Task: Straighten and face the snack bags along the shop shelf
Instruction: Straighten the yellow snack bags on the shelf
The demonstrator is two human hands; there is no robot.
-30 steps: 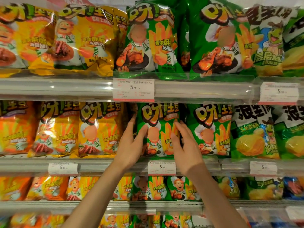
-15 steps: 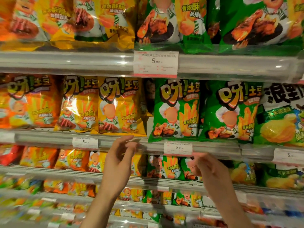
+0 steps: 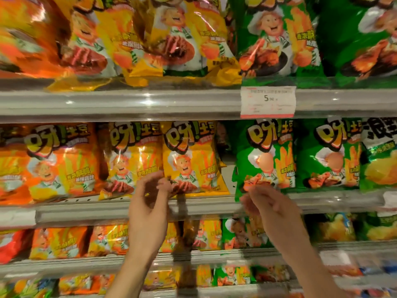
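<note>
A person stands facing a shop shelf (image 3: 120, 208) packed with snack bags, both bare arms raised in front of it. The landmark here is the white price tag (image 3: 267, 101) clipped to the rail of the shelf above. Below and left of that tag stands a yellow bag (image 3: 193, 158), upright and facing out, with another yellow bag and an orange bag (image 3: 55, 162) in a row further left. Straight below the tag stands a green bag (image 3: 265, 157), with a second green bag on its right; a narrow gap separates the yellow bag from the green one. The left hand (image 3: 150, 203) is raised at the yellow bag's lower left corner, its fingers loosely curled with thumb and fingertips drawn near each other; motion blur hides whether they pinch the bag. The right hand (image 3: 272, 207) hovers at the green bag's bottom edge, fingers loosely bent; whether it touches is unclear.
</note>
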